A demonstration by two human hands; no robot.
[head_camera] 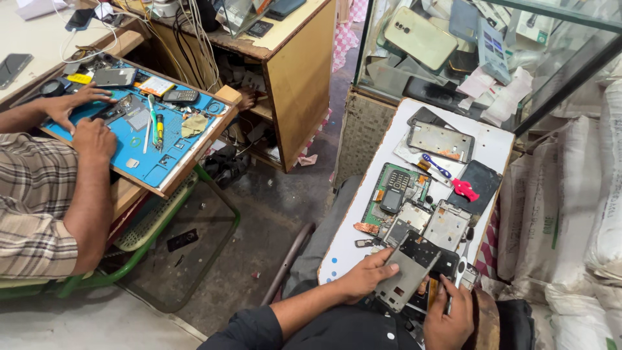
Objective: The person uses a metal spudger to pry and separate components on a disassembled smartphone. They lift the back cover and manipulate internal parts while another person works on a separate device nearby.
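— Head view: what has the left hand (364, 277) got?
— Fingers curled round a grey metal phone frame (407, 277), tilted at the near edge of the white board (500, 144).
— And the right hand (448, 317)?
— Pinched shut on a slim screwdriver (459, 275), tip just beside the frame.

Matt grey metal on the phone frame (407, 275) — smooth white board (499, 144) beneath, glossy black plastic phone back (481, 181), rough woven sacks (564, 214) beside.
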